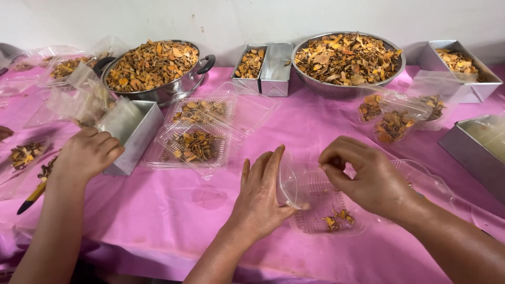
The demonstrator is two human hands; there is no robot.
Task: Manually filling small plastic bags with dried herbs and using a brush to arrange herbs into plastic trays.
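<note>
At the near edge of the pink-covered worktop (315, 126), the left hand (260, 192), fingers straight and together, steadies the raised lid of a clear plastic clamshell box (315, 205) while the right hand (363, 176), fingertips pinched, hovers over it. A few dried orange slices (336, 220) lie inside. Filling looks barely begun; more would likely come from the colander (348, 59) at 12 o'clock.

Left hand (260, 192) steadies clear plastic tray (315, 208); right hand (363, 176) pinched above dried orange pieces (336, 220) inside.
</note>
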